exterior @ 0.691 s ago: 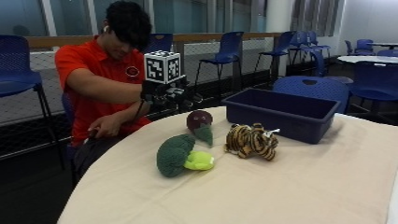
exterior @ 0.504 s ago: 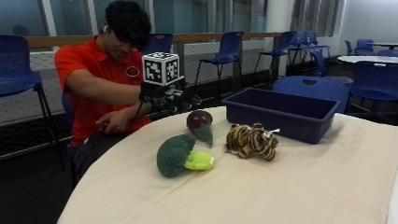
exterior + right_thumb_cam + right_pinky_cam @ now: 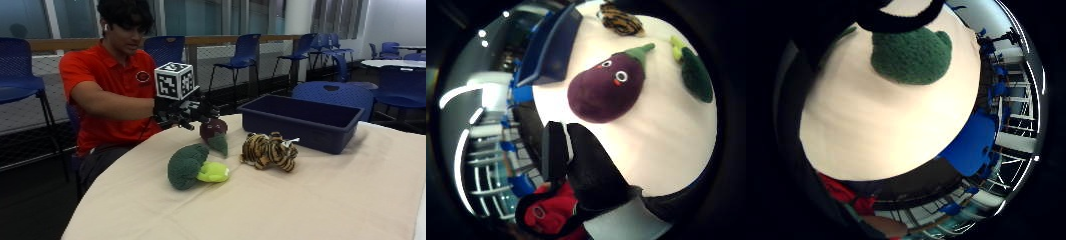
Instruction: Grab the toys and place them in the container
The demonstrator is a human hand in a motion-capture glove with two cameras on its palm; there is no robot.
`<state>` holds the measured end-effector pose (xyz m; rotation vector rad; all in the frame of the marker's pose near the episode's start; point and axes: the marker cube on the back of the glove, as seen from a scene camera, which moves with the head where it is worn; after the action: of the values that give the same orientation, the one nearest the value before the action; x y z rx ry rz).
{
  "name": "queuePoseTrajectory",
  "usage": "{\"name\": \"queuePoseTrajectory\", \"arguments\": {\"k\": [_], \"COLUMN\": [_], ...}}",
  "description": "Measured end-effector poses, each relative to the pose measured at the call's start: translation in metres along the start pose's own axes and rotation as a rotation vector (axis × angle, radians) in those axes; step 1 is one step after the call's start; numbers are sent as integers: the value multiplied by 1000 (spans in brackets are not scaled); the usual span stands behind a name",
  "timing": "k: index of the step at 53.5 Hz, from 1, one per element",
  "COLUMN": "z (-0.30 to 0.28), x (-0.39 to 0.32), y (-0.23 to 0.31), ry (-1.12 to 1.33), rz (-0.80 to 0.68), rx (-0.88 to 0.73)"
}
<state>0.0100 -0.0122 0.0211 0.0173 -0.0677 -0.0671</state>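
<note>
Three toys lie on the table, none yet in the bin: an eggplant nearest the person, a broccoli in front of it, and a tiger just beside the bin. The gloved right hand hangs above the table edge, right by the eggplant, palm turned toward it; in the thumb-side palm view the eggplant sits close ahead of a gloved finger, apart from it. The fingers look uncurled and hold nothing, probably spread for a grasp. The eggplant seems the first target, being closest. The bin stands open-topped past the toys, so a short carry over the tiger should reach it.
</note>
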Motion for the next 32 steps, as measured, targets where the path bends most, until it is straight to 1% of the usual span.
{"name": "queuePoseTrajectory", "arguments": {"k": [10,19,27,32], "z": [20,35,50,64], "x": [-29,-57,-75,-78], "y": [-16,-38,-52,-58], "ry": [-17,-16,4,58], "rz": [-54,-93,-88,-35], "rx": [-41,-45,-111,-174]}}
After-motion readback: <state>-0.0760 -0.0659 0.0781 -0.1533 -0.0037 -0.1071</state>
